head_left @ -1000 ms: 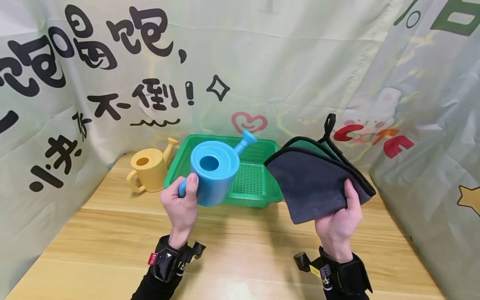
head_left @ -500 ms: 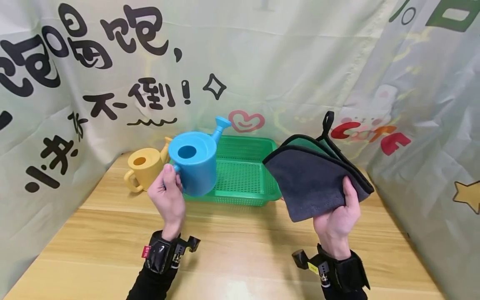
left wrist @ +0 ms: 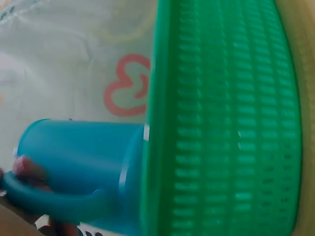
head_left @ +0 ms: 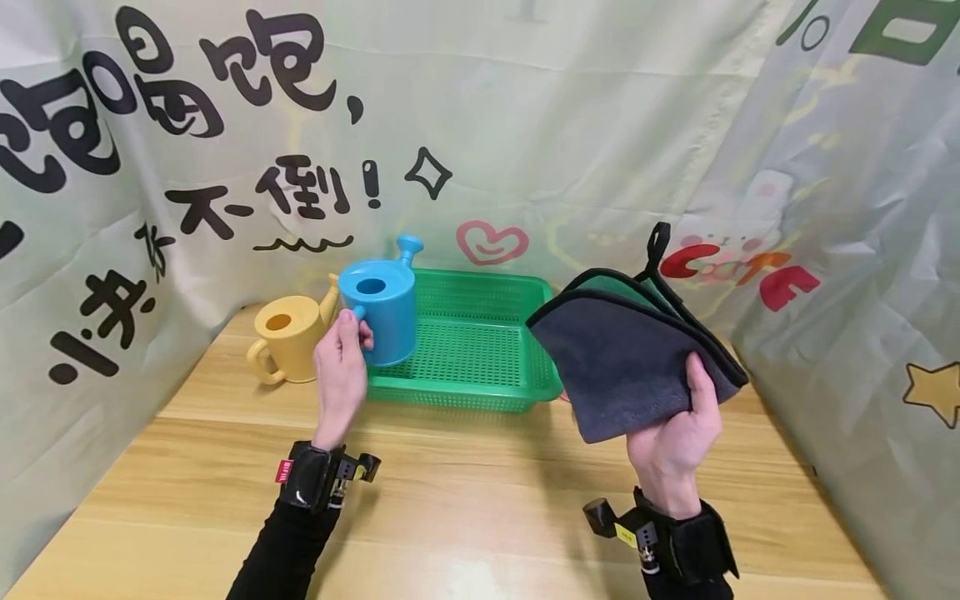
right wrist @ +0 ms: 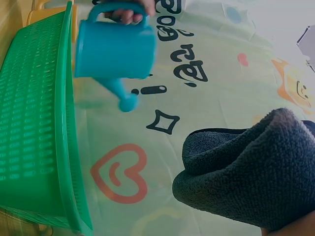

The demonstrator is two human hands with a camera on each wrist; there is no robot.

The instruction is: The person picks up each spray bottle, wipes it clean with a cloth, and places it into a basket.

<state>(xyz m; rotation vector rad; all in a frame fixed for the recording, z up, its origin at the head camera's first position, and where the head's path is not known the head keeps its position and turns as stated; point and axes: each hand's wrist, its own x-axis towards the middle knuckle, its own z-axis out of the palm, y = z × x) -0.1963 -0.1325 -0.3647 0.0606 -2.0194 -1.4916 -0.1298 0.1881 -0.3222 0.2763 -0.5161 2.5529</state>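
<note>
My left hand [head_left: 342,367] grips the handle of a blue watering can [head_left: 392,321], its spout pointing away. The can hangs upright over the left end of a green plastic basket [head_left: 450,398]. In the left wrist view the base of the blue can [left wrist: 83,152] is about level with the rim of the basket [left wrist: 162,98]. My right hand [head_left: 678,437] holds a folded dark grey cloth [head_left: 630,367] with black edging, a green inner side and a hanging loop. The cloth [right wrist: 256,172] hides most of that hand's fingers in the right wrist view.
A yellow watering can [head_left: 292,342] stands on the wooden table [head_left: 465,492], just left of the basket. Printed fabric [head_left: 585,108] encloses the back and both sides of the table.
My left hand has carried the blue watering can left and away from me, and lowered it over the basket's left end. The right hand with the cloth has hardly moved.
</note>
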